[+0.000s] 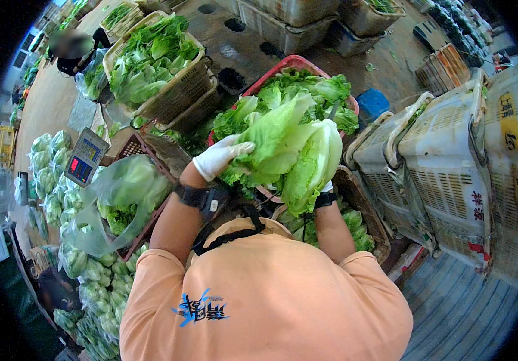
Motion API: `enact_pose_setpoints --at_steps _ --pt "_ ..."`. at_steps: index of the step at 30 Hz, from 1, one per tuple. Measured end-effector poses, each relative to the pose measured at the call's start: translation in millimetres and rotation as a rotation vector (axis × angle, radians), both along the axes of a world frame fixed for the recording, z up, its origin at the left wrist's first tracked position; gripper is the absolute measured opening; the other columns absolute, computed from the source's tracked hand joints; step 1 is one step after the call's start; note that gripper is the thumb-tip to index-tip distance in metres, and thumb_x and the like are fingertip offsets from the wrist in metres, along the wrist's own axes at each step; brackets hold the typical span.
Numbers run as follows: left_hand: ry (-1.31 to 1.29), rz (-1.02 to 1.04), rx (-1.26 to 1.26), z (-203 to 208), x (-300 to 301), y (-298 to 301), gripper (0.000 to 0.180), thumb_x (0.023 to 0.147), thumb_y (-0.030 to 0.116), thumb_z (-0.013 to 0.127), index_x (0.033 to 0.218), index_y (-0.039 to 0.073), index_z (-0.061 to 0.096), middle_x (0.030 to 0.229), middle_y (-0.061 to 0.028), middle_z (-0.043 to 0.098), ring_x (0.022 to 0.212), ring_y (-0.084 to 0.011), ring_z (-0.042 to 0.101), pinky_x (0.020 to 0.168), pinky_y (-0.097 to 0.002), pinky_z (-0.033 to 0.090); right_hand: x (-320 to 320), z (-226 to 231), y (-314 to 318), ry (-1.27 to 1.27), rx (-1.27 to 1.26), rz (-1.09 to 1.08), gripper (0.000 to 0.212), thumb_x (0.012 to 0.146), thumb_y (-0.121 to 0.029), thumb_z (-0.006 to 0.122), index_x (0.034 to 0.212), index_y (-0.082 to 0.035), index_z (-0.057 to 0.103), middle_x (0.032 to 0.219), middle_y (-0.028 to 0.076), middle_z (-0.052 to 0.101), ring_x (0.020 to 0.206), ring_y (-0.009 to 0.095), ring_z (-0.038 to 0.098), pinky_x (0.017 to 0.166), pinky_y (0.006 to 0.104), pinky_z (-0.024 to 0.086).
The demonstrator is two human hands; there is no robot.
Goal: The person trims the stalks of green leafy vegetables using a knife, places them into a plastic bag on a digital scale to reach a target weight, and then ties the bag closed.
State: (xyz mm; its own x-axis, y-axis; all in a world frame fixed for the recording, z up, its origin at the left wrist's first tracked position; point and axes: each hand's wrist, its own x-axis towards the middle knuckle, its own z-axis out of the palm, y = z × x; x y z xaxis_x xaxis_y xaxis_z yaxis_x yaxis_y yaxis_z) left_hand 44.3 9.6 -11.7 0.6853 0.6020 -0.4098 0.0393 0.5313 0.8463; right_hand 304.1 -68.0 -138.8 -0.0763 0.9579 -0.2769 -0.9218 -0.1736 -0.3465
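Lettuce head [316, 159], just one, is between the hands: the gloved left hand [223, 156] grasps a broad leaf [274, 133] against it, while the right hand [327, 187] is mostly hidden beneath it, its grip impossible to tell. This head looks unfinished, but beyond the hands one red tub [300, 59] is already heaped with greens [298, 85], and left of the left hand are one open bag [96, 207] of lettuce, one scale [87, 156] and many packed bags [48, 157], too overlapped to count.

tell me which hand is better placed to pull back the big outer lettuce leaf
Likely the left: the left hand holds the outer leaf, while the right hand is mostly hidden behind the lettuce head.
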Motion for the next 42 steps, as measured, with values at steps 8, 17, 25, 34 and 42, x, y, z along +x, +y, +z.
enact_pose_setpoints --at_steps 8,17,25,34,42 --pt "0.810 0.124 1.003 -13.2 8.4 35.8 0.087 0.080 0.047 0.068 0.140 -0.004 0.030 0.140 -0.0219 0.039 0.131 -0.0312 0.037 0.109 -0.0362 0.028 14.1 12.3 11.0 -0.063 0.037 0.020 0.057 0.090 -0.031 0.061 0.135 -0.008 0.037 0.121 0.004 0.054 0.107 0.016 0.055 0.088 0.0306 0.050" --pt "-0.223 0.137 -0.259 -18.2 32.9 -1.7 0.066 0.090 0.051 0.053 0.138 0.008 0.040 0.134 -0.0072 0.050 0.120 -0.0209 0.050 0.101 -0.0381 0.040 5.1 22.4 31.2 -0.127 0.073 0.074 0.055 0.091 -0.030 0.060 0.135 -0.007 0.037 0.121 0.005 0.054 0.105 0.016 0.056 0.088 0.0303 0.050" --pt "-0.223 -0.417 1.096 49.8 29.3 -46.3 0.054 0.081 0.041 0.069 0.124 0.009 0.059 0.136 -0.0135 0.048 0.128 -0.0319 0.042 0.107 -0.0438 0.031 1.1 16.9 33.4 -0.049 0.058 0.091 0.053 0.092 -0.029 0.058 0.135 -0.007 0.038 0.121 0.006 0.054 0.104 0.016 0.056 0.087 0.0300 0.050" --pt "-0.227 0.314 0.037 -19.4 45.2 -11.1 0.075 0.086 0.039 0.063 0.144 0.007 0.027 0.140 -0.0065 0.042 0.128 -0.0203 0.040 0.106 -0.0386 0.033 -14.6 22.5 48.2 -0.055 0.084 0.187 0.051 0.093 -0.028 0.057 0.135 -0.006 0.038 0.120 0.006 0.055 0.103 0.016 0.057 0.087 0.0297 0.051" --pt "-0.341 0.283 -0.315 -38.2 25.5 -31.5 0.062 0.082 0.026 0.071 0.134 0.010 0.040 0.122 -0.0065 0.056 0.110 -0.0215 0.055 0.094 -0.0413 0.046 -24.3 62.7 63.5 -0.691 0.176 0.236 0.043 0.095 -0.033 0.052 0.127 -0.005 0.044 0.114 0.007 0.059 0.097 0.016 0.059 0.081 0.0277 0.051"
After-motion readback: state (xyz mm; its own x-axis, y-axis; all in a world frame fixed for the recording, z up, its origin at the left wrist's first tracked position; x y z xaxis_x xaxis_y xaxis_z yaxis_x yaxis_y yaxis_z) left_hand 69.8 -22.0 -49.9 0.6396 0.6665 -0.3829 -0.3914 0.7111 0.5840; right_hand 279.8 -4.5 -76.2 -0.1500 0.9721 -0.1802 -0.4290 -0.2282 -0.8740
